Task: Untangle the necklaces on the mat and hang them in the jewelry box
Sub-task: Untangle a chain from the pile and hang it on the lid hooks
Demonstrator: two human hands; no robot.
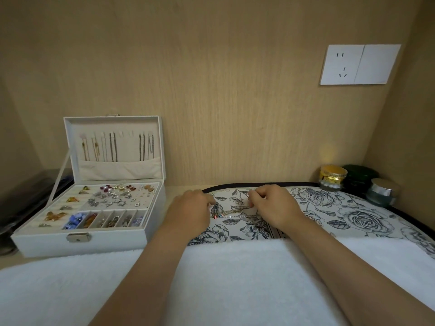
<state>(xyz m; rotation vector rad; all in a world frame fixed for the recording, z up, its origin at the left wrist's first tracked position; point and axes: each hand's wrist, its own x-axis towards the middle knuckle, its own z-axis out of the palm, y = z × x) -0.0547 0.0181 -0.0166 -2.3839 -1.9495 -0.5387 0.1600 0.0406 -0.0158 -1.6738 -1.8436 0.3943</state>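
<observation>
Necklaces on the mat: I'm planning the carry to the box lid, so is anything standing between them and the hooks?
Nothing visible blocks the way. The necklaces lie on the floral mat between the left hand and right hand. The jewelry box stands open to the left, its lid upright with some hooks bare.

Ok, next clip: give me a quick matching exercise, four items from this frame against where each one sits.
Things:
1. jewelry box
2. tangled necklaces
3. gold-lidded jar
4. wall socket

Places:
A. on the floral mat, between the left hand and right hand
B. high on the wooden back panel, right side
C. left of the mat, lid open
D. back right corner, beside the mat

Pairs: 1-C, 2-A, 3-D, 4-B
</observation>
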